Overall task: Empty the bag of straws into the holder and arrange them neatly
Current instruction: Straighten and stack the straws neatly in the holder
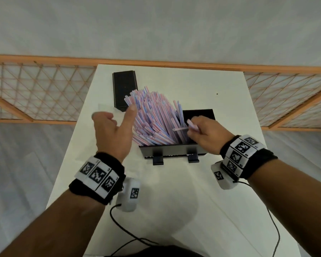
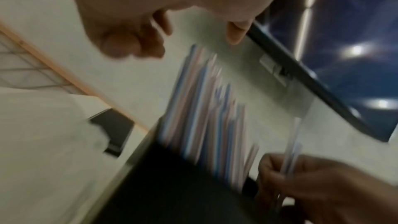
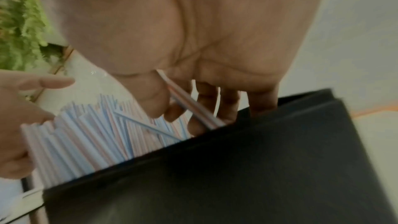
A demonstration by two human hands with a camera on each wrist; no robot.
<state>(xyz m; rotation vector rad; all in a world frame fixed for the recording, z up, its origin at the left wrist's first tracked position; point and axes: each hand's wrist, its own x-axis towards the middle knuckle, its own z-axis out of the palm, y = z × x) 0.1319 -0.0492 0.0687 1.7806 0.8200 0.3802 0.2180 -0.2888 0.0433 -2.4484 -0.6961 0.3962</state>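
A black open-topped holder (image 1: 171, 150) stands mid-table. A thick bundle of pink and blue striped straws (image 1: 152, 115) stands in it, fanned and leaning to the far left. My left hand (image 1: 111, 134) is open beside the bundle, thumb straight against its left side. My right hand (image 1: 205, 133) is over the holder's right end and pinches a few loose straws (image 1: 192, 127) between thumb and fingers. The right wrist view shows those pinched straws (image 3: 189, 106) above the holder (image 3: 237, 168), with one straw lying crosswise on the bundle (image 3: 86, 130). The left wrist view is blurred.
A second black box-shaped piece (image 1: 125, 88) lies at the far left of the white table (image 1: 220, 108), just behind the straw tips. A faint clear plastic sheet (image 1: 105, 106), perhaps the bag, lies to its near left. An orange lattice rail (image 1: 44, 86) runs behind the table. Cables hang near the front edge.
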